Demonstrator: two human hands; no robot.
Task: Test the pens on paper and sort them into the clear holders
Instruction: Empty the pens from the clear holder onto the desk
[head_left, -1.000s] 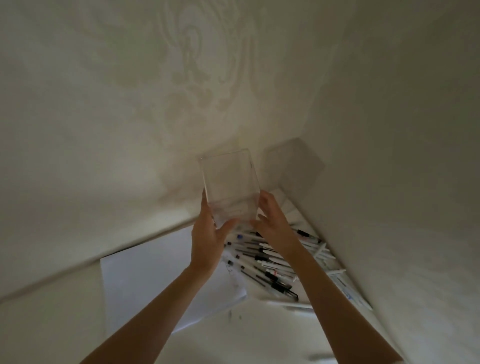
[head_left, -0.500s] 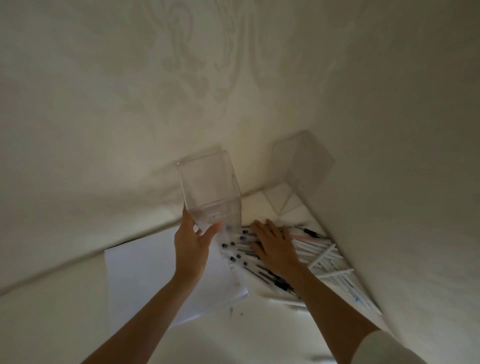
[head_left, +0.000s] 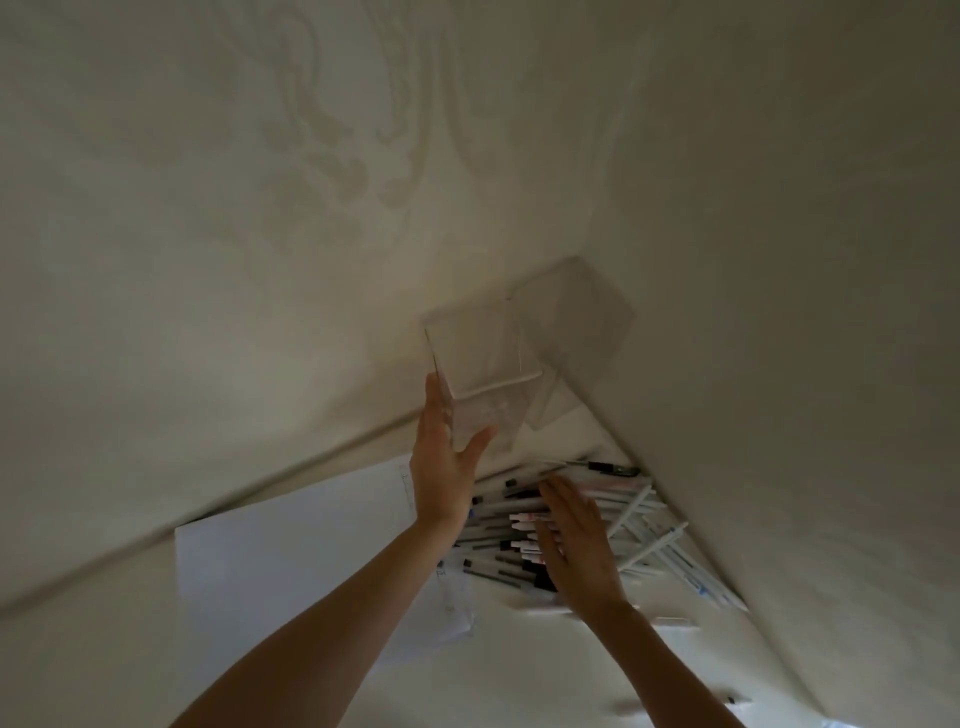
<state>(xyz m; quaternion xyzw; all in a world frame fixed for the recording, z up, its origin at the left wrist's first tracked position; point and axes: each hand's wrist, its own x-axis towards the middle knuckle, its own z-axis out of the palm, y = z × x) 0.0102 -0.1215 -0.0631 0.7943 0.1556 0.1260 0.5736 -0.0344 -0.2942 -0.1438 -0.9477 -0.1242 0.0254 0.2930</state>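
Toward the wall corner, left hand moved clear holder.

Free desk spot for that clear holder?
Clear holder in left hand: bare desk nearside of paper sheet and pen pile, between the forearms; also left of the sheet. Crowded: right corner, pile under right hand up to the second holder.

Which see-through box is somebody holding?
The nearer clear holder, on the left of the two. The left hand grips its lower end with thumb and fingers. The other clear holder sits in the far corner with no hand on it.
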